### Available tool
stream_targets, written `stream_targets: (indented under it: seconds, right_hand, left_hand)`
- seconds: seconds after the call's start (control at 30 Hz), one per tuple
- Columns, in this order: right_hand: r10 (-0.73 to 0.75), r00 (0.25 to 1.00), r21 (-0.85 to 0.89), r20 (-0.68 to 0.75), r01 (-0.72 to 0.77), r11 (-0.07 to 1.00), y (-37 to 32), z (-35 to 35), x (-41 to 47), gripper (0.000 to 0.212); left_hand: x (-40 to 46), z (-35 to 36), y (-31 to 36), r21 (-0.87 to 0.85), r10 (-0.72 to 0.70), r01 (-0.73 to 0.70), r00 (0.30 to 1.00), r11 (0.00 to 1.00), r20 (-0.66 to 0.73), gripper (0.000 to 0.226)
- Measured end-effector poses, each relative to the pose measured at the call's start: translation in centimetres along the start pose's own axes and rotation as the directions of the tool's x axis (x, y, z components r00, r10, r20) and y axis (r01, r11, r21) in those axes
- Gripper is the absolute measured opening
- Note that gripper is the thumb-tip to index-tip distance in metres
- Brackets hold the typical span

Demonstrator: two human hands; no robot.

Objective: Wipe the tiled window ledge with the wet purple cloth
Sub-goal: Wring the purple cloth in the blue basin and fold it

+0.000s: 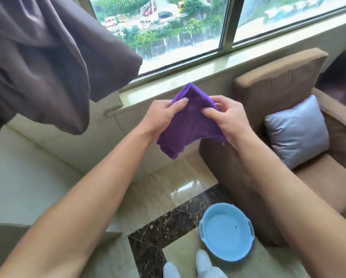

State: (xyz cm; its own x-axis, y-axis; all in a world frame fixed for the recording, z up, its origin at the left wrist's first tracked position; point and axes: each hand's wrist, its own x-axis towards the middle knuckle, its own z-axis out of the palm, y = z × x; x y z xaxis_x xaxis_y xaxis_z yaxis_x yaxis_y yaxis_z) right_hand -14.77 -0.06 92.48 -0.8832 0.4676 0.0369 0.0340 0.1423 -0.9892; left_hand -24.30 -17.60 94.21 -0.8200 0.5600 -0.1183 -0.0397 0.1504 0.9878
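Purple cloth (190, 121) pinched between left hand (160, 117) and right hand (228, 117), held just before window ledge (168, 87).

Plush purple cloth (190, 125), glossy tiled ledge (168, 85), smooth plastic basin (226, 231)

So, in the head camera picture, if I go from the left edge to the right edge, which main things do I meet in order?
Dark curtain → left hand → purple cloth → right hand → silver cushion on the brown armchair.
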Motion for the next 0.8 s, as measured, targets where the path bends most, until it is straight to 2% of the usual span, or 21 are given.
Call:
stream_targets:
  seconds: [0.07, 0.1, 0.13, 0.17, 0.23, 0.3, 0.37, 0.4, 0.5, 0.67, 0.73, 0.8]
  right_hand:
    - [0.018, 0.959, -0.128, -0.283, -0.056, 0.99, 2.8, 1.2, 0.1, 0.025]
    - [0.084, 0.91, -0.099, -0.405, -0.135, 0.986, 4.2, 1.9, 0.0, 0.028]
    - [0.194, 0.867, 0.011, -0.459, -0.212, 0.977, 5.4, 2.8, 0.1, 0.033]
    - [0.332, 0.849, 0.159, -0.411, -0.292, 0.943, 6.3, 3.8, 0.0, 0.038]
    - [0.518, 0.846, 0.431, -0.126, -0.423, 0.797, 8.1, 6.0, 0.6, 0.045]
    - [0.495, 0.864, 0.655, 0.095, -0.429, 0.622, 9.1, 7.9, 2.0, 0.063]
    - [0.496, 0.853, 0.795, 0.163, -0.412, 0.446, 10.1, 9.4, 4.3, 0.073]
    - [0.511, 0.841, 0.826, 0.175, -0.409, 0.389, 10.5, 10.0, 5.5, 0.072]
    - [0.529, 0.812, 0.83, 0.245, -0.458, 0.318, 12.3, 10.8, 8.2, 0.068]
    - [0.598, 0.733, 0.742, 0.324, -0.589, 0.32, 16.2, 11.8, 11.2, 0.063]
    - [0.642, 0.707, 0.705, 0.298, -0.616, 0.351, 17.3, 12.4, 12.2, 0.057]
    - [0.682, 0.654, 0.693, 0.326, -0.656, 0.298, 18.9, 12.9, 13.5, 0.044]
  left_hand:
    - [0.7, 0.8, -2.1, 0.121, 0.068, -0.057, 0.994, 0.991, -0.088, 0.023]
    - [1.1, 1.3, -3.1, 0.186, 0.102, -0.079, 0.988, 0.979, -0.119, 0.021]
    - [1.7, 1.6, -4.2, 0.237, 0.124, -0.087, 0.982, 0.968, -0.144, 0.019]
    - [2.0, 1.8, -5.0, 0.281, 0.137, -0.086, 0.976, 0.956, -0.167, 0.018]
    - [3.1, 2.1, -7.0, 0.385, 0.164, -0.077, 0.966, 0.92, -0.201, 0.021]
    - [4.0, 2.5, -8.8, 0.478, 0.215, -0.113, 0.963, 0.871, -0.163, 0.025]
    - [5.5, 2.9, -11.2, 0.563, 0.246, -0.137, 0.961, 0.815, -0.123, 0.031]
    - [6.3, 3.1, -12.4, 0.598, 0.253, -0.132, 0.96, 0.791, -0.123, 0.035]
    - [8.8, 3.2, -15.3, 0.626, 0.202, -0.046, 0.963, 0.779, -0.18, 0.039]
    - [12.0, 3.5, -18.4, 0.629, 0.093, 0.039, 0.98, 0.776, -0.176, 0.041]
    - [12.6, 3.1, -19.5, 0.559, -0.02, 0.07, 0.995, 0.826, -0.095, 0.048]
    - [13.4, 2.0, -20.1, 0.443, -0.184, 0.144, 0.982, 0.885, 0.047, 0.055]
